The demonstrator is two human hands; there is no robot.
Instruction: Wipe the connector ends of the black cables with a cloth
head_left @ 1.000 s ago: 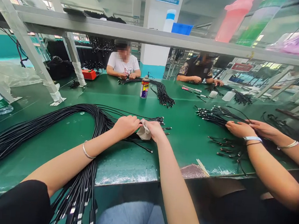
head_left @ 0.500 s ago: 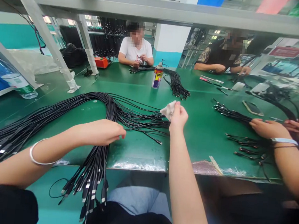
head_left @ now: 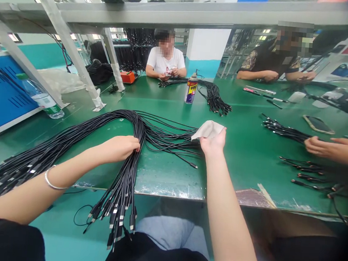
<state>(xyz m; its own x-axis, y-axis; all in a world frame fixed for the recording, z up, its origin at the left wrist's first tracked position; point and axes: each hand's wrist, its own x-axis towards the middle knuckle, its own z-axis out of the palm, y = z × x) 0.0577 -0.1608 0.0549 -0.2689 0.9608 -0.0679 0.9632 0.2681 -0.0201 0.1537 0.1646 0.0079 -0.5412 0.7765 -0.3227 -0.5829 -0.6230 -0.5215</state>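
Note:
My left hand lies against the bundle of black USB cables, its fingers curled in around the strands. The bundle bends over the table; one length of it hangs past the front edge, with metal-tipped connectors at the bottom. In my right hand is a white cloth, spread over the fingers, palm turned up. The cloth touches or covers the thin cable ends fanning to the right; which of the two I cannot tell. One loose cable end points toward me below them.
A spray can stands mid-table. At left are a plastic bottle, a blue cabinet and shelf posts. A co-worker's hand rests by other cables and a phone. Two people sit opposite.
My left hand has come down onto the cable bundle. In my right hand the cloth, bunched before, is now spread out, with the palm turned up. The view has shifted left.

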